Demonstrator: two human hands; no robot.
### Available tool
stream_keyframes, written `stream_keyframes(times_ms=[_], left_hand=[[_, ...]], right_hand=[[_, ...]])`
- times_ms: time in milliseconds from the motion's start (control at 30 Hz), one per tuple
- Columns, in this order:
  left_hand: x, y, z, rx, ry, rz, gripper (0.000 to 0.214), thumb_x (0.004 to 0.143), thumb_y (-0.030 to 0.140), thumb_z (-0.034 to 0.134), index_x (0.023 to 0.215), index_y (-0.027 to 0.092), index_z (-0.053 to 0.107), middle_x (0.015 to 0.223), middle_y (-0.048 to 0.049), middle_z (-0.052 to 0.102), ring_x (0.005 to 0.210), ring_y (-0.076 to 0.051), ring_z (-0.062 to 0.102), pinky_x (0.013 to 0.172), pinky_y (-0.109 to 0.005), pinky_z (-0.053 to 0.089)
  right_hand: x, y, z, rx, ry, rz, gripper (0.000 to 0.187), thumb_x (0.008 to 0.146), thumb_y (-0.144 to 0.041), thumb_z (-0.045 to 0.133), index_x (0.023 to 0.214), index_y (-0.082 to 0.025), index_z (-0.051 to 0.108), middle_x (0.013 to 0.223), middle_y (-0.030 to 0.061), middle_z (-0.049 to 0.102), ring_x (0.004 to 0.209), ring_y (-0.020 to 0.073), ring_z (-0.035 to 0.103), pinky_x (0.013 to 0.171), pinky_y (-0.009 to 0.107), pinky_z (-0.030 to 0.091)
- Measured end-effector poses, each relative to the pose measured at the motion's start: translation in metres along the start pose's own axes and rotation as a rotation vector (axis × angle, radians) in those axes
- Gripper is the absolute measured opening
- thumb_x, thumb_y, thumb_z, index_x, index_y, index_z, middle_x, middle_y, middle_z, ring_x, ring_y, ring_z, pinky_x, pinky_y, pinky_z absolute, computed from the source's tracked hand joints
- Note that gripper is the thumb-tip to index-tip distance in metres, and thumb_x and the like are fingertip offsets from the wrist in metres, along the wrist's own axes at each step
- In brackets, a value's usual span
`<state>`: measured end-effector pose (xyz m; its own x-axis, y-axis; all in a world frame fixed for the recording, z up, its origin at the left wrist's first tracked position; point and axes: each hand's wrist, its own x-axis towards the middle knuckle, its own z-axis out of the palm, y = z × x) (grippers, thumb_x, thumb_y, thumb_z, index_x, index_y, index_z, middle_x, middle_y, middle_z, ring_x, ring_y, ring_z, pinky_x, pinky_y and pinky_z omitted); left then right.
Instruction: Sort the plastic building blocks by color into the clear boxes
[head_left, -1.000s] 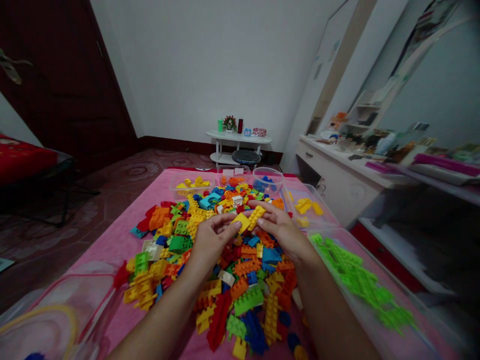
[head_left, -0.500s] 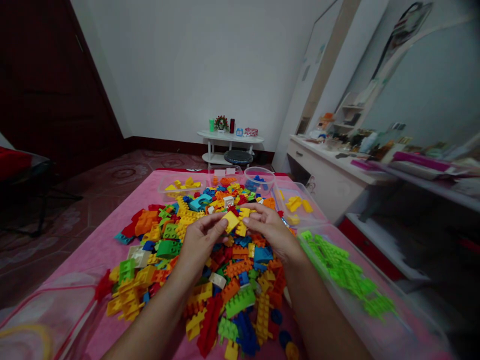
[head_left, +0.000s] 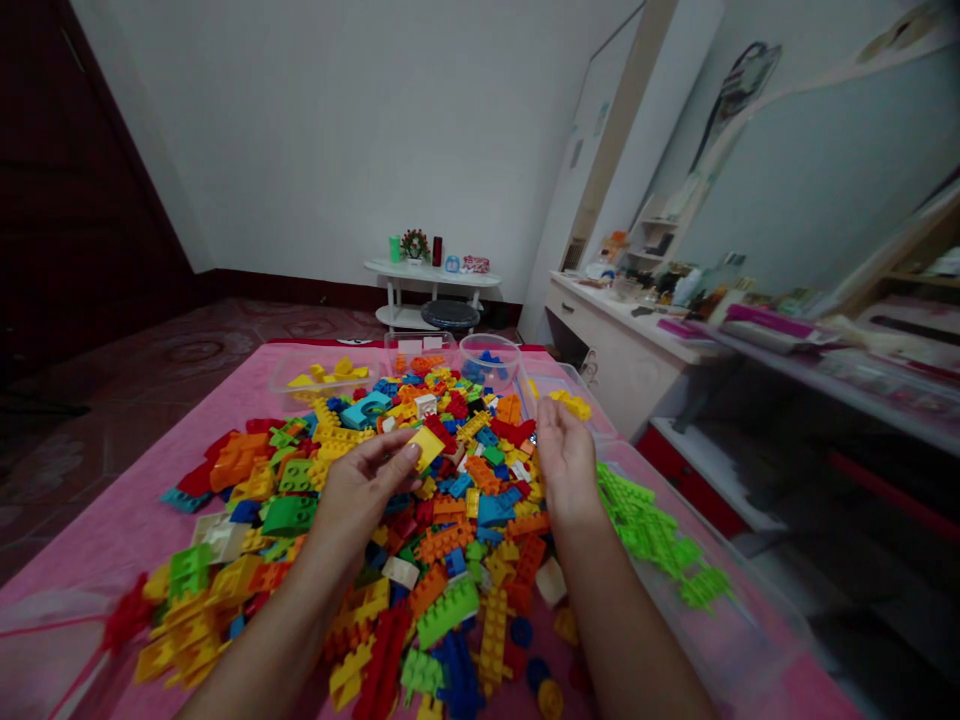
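Observation:
My left hand [head_left: 371, 475] is closed, pinching a yellow building block [head_left: 428, 448] with a smooth flat face between thumb and fingers. It hovers over a wide heap of mixed toy building blocks [head_left: 450, 542]. To the right, my right hand [head_left: 564, 460] reaches to the near edge of a clear tray [head_left: 551, 376] with yellow blocks [head_left: 571, 404] in it. Its fingers are stretched out, palm partly visible, and no block shows in it. The fingertips overlap the tray in view, so contact cannot be made out.
Around the heap stand a clear tray [head_left: 279, 385] of yellow blocks, a box [head_left: 391, 345] with orange ones, a round tub [head_left: 491, 345] with blue ones, and a long bin [head_left: 757, 610] of light green pieces. A pink cloth [head_left: 142, 490] covers the table.
My right hand has moved away from the left, toward the right tray, and the yellow piece it held no longer shows. My left hand keeps its yellow block. The view has turned slightly right.

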<state>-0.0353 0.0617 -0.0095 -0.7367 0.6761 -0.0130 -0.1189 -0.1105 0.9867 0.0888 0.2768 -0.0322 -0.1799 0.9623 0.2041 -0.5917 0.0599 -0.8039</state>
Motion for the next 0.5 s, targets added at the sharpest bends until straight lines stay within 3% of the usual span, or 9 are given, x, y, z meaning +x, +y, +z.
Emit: stream_keyframes(times_ms=[100,200,333,433,500], left_hand=[[0.000,-0.001,0.000,-0.002,0.002,-0.003,0.049,0.063,0.043,0.077,0.102,0.016,0.068,0.096,-0.0044,0.070,0.077,-0.015,0.064,0.066,-0.027,0.058],[-0.001,-0.001,0.001,-0.016,0.010,-0.007,0.051,0.060,0.043,0.078,0.101,0.015,0.068,0.095,-0.0045,0.071,0.077,-0.016,0.064,0.067,-0.027,0.057],[0.001,-0.001,0.000,-0.020,-0.004,-0.003,0.052,0.060,0.043,0.078,0.103,0.015,0.067,0.096,-0.0056,0.070,0.078,-0.016,0.065,0.067,-0.026,0.057],[0.002,-0.002,-0.001,-0.031,-0.029,0.012,0.048,0.063,0.041,0.077,0.102,0.015,0.066,0.093,-0.0042,0.070,0.076,-0.014,0.064,0.066,-0.024,0.055],[0.002,-0.001,-0.001,-0.039,-0.028,0.031,0.046,0.062,0.040,0.078,0.098,0.015,0.065,0.085,-0.0028,0.069,0.071,-0.013,0.064,0.066,-0.024,0.054]], right_hand=[[-0.004,-0.002,0.005,0.020,-0.013,0.025,0.020,0.070,-0.031,0.064,0.081,-0.025,0.049,0.098,0.0033,0.061,0.102,0.0156,0.060,0.088,0.032,0.053],[-0.021,-0.012,0.023,0.076,-0.083,0.180,0.021,0.074,-0.032,0.062,0.091,-0.024,0.053,0.110,0.0048,0.062,0.103,0.0150,0.061,0.085,0.031,0.053],[-0.052,-0.026,0.047,-0.150,-0.501,0.414,0.029,0.078,-0.038,0.062,0.100,-0.019,0.061,0.103,0.0066,0.066,0.085,0.0151,0.065,0.068,0.024,0.052],[-0.071,-0.028,0.058,-0.424,-0.794,0.424,0.030,0.073,-0.038,0.069,0.095,-0.018,0.066,0.082,0.0015,0.067,0.067,0.0110,0.060,0.058,0.020,0.046],[-0.079,-0.027,0.063,-0.507,-0.865,0.391,0.030,0.068,-0.037,0.073,0.092,-0.018,0.068,0.070,-0.0019,0.063,0.058,0.0089,0.055,0.052,0.019,0.042]])
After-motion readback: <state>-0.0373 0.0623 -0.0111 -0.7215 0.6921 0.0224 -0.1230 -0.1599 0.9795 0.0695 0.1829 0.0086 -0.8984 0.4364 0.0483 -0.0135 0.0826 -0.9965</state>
